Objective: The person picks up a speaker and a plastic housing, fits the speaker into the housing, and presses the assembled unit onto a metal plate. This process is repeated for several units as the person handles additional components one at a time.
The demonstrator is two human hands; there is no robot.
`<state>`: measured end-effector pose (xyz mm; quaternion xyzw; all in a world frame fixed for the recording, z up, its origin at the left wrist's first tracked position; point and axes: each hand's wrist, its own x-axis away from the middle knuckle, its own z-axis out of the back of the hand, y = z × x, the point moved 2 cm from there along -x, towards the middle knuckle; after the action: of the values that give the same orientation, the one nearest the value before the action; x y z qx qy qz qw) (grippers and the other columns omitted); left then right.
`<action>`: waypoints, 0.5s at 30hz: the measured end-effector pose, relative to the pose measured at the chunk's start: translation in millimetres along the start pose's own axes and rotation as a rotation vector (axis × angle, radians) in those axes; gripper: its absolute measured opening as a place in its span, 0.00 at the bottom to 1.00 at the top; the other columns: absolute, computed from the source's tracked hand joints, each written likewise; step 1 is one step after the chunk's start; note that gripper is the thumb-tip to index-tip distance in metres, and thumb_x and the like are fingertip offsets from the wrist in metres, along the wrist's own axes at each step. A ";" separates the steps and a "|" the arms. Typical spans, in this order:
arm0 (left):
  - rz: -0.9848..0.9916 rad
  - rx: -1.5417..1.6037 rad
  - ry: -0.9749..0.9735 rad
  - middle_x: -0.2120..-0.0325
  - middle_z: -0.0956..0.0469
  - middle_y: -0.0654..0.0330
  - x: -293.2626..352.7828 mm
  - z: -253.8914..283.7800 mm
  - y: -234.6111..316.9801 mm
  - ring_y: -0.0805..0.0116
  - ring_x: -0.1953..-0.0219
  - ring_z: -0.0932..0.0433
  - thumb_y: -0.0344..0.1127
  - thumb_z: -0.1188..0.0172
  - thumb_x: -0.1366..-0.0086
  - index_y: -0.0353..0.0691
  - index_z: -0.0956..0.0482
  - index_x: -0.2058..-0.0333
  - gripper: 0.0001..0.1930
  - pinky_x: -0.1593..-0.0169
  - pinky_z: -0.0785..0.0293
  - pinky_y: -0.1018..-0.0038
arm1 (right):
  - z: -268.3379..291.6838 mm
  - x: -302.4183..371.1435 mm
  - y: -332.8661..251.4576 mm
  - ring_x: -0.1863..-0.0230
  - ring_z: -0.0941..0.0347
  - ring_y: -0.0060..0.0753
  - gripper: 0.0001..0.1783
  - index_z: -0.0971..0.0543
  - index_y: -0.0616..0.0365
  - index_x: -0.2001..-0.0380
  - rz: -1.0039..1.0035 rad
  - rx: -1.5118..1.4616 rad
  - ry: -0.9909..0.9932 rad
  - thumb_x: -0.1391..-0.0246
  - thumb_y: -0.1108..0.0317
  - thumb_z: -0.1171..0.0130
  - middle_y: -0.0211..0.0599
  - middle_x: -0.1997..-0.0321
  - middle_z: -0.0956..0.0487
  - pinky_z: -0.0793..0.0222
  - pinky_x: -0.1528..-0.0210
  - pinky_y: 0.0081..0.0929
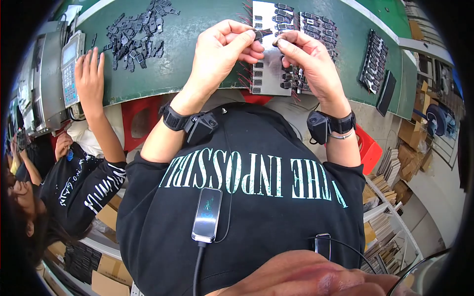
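Both hands pinch tiny parts, left hand [222, 49] a small black clip [258, 33], right hand [306, 56] something too small to tell, so either could easily slip onto the metal tray [269, 74] just below.

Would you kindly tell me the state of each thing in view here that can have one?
Left hand: pinching a small black part at the fingertips.
Right hand: fingertips pinched together on something too small to tell.
Metal tray: flat on the green table, partly filled with black parts in rows.
Loose pile: scattered, unsorted.
Co-worker's hand: flat on the table, beside a grey keypad device.
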<state>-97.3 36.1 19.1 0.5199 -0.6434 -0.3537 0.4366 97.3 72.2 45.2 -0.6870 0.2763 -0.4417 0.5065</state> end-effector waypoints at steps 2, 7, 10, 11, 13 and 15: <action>-0.009 -0.014 0.005 0.68 0.17 0.54 1.4 -4.0 0.2 0.68 0.67 0.16 0.32 0.42 0.31 0.31 0.23 0.57 0.10 0.62 0.17 0.77 | 0.0 0.8 0.3 0.70 0.31 0.13 0.14 0.20 0.59 0.56 -0.018 0.015 0.003 0.41 0.63 0.37 0.22 0.65 0.22 0.33 0.65 0.14; -0.083 -0.115 0.058 0.69 0.16 0.54 6.0 -14.7 2.8 0.71 0.67 0.16 0.31 0.42 0.32 0.31 0.23 0.58 0.09 0.63 0.19 0.78 | -3.2 -1.9 3.2 0.72 0.33 0.11 0.13 0.20 0.58 0.56 -0.068 0.007 0.011 0.41 0.64 0.37 0.21 0.67 0.23 0.35 0.67 0.13; -0.157 -0.223 0.097 0.69 0.16 0.54 8.1 -18.0 0.0 0.73 0.67 0.17 0.31 0.41 0.32 0.31 0.22 0.58 0.09 0.63 0.20 0.79 | -3.2 -1.1 7.1 0.73 0.34 0.11 0.12 0.21 0.59 0.56 -0.105 -0.044 -0.001 0.40 0.64 0.38 0.20 0.68 0.25 0.35 0.67 0.14; -0.204 -0.294 0.113 0.69 0.16 0.55 8.9 -18.6 -1.8 0.74 0.67 0.17 0.31 0.41 0.32 0.31 0.22 0.59 0.09 0.64 0.21 0.80 | -2.5 -0.3 8.9 0.73 0.35 0.12 0.12 0.21 0.60 0.56 -0.136 -0.077 -0.016 0.39 0.64 0.39 0.20 0.70 0.27 0.35 0.67 0.15; -0.252 -0.368 0.132 0.69 0.16 0.56 8.0 -18.5 -1.4 0.76 0.67 0.17 0.31 0.41 0.33 0.32 0.21 0.59 0.08 0.64 0.21 0.81 | -0.6 1.2 9.1 0.73 0.36 0.12 0.13 0.22 0.61 0.56 -0.164 -0.111 -0.033 0.39 0.64 0.40 0.20 0.71 0.28 0.35 0.66 0.16; -0.167 -0.309 0.154 0.70 0.16 0.57 0.1 -14.3 -1.9 0.76 0.67 0.17 0.32 0.39 0.34 0.33 0.19 0.60 0.09 0.63 0.22 0.80 | 1.9 6.5 4.0 0.73 0.38 0.14 0.14 0.23 0.63 0.55 -0.083 -0.340 -0.086 0.37 0.64 0.43 0.21 0.72 0.31 0.35 0.65 0.19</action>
<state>-83.4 35.5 22.6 0.5237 -0.5006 -0.4428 0.5282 102.2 66.4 43.4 -0.7918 0.2968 -0.3794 0.3755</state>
